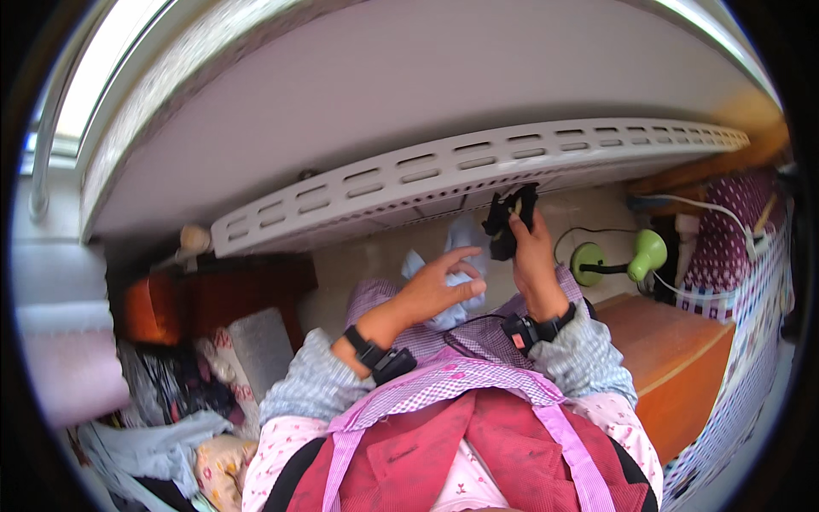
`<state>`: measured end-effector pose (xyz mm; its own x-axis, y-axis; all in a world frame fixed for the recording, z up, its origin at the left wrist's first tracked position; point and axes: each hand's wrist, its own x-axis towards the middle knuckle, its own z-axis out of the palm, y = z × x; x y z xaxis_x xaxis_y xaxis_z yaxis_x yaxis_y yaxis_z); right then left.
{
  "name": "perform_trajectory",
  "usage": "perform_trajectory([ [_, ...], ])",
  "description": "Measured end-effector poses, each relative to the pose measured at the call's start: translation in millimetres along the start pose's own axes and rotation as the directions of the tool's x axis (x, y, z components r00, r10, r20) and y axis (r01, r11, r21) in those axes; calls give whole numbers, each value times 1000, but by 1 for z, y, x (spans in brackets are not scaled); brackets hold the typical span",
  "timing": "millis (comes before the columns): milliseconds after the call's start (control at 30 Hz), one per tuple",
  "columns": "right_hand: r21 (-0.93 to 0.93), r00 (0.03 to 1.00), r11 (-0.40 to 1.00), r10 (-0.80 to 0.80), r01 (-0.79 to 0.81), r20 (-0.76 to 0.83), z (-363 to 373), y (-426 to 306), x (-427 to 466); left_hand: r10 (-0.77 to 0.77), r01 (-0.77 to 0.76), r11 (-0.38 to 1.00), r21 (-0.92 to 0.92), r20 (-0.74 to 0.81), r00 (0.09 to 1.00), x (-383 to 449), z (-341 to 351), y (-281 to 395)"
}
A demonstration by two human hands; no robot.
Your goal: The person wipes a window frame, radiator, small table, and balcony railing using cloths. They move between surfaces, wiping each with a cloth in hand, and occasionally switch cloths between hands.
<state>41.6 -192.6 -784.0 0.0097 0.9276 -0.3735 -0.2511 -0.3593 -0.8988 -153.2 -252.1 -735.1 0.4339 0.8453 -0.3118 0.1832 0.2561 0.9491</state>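
Observation:
My right hand (532,256) grips a bunched black item (505,224), perhaps cloth or a thin plastic bag, close in front of the radiator. Fingers apart and with nothing in them, my left hand (448,285) is held to the left of it, over my lap. Beneath and beyond the left hand lies a crumpled pale blue cloth (451,313), partly covered by the hand. Black devices on straps circle both wrists, and a checked purple apron (441,377) covers my front.
A white slotted radiator (448,160) runs along the wall ahead. At the right stand a green desk lamp (646,253) with a cord and a brown wooden cabinet (672,345). Clothes (153,448) and dark plastic bags (173,377) pile up at the left, near a grey cushion-like block (262,352).

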Motion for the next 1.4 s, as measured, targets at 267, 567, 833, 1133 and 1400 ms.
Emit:
perform_trajectory([
  [267, -497, 751, 653, -171, 571, 638, 46, -22, -70, -344, 186, 353, -917, 58, 937, -10, 9, -39],
  [567, -413, 591, 494, -286, 765, 754, 47, 16, -68, -287, -190, -5, -982, -180, 941, -48, -20, -64],
  [833, -561, 887, 768, -18, 308, 462, -16, 49, -32, -586, -757, 455, -470, -798, 143, -112, -163, -81],
  [1133, -628, 925, 758, 91, 176, 369, -43, 95, 2, -483, -514, 684, -518, -849, 212, -10, -66, -57],
  [1400, -643, 924, 753, 136, 139, 358, -42, 89, -1, -555, -577, 671, -466, -831, 26, -82, -169, -107],
])
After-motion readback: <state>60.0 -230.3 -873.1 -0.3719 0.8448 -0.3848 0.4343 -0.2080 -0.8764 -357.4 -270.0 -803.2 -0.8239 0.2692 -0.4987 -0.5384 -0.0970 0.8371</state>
